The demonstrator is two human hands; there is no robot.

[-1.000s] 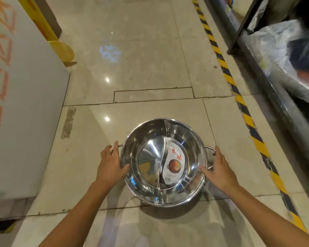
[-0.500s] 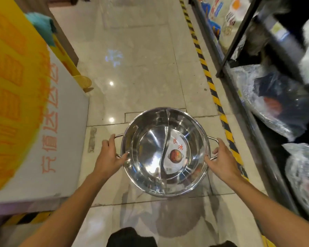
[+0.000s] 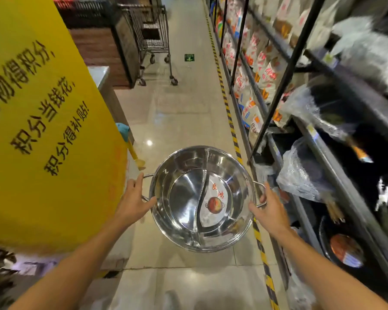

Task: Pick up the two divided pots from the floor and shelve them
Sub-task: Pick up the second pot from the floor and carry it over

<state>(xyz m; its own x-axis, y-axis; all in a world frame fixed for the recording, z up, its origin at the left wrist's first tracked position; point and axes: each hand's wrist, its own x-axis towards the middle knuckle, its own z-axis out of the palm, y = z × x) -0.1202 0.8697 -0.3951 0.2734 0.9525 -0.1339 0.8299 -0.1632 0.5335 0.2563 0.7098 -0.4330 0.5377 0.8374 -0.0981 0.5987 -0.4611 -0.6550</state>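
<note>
The shiny steel divided pots (image 3: 184,198) are stacked one inside the other, with a curved partition and a paper label with a red picture in the right half. I hold them in the air above the aisle floor. My left hand (image 3: 133,202) grips the left wire handle and rim. My right hand (image 3: 270,205) grips the right wire handle. The shelf unit (image 3: 336,175) with black uprights and grey ledges runs along my right.
A large yellow sign board (image 3: 43,130) stands close on my left. Plastic-wrapped pans (image 3: 305,175) fill the lower shelves on the right, bagged goods (image 3: 251,70) further along. A shopping trolley (image 3: 152,39) stands far up the aisle. A black-and-yellow striped line (image 3: 231,128) edges the floor.
The pots have risen from the floor to about waist height in both hands. My view has lifted from the floor tiles to the aisle and shelves.
</note>
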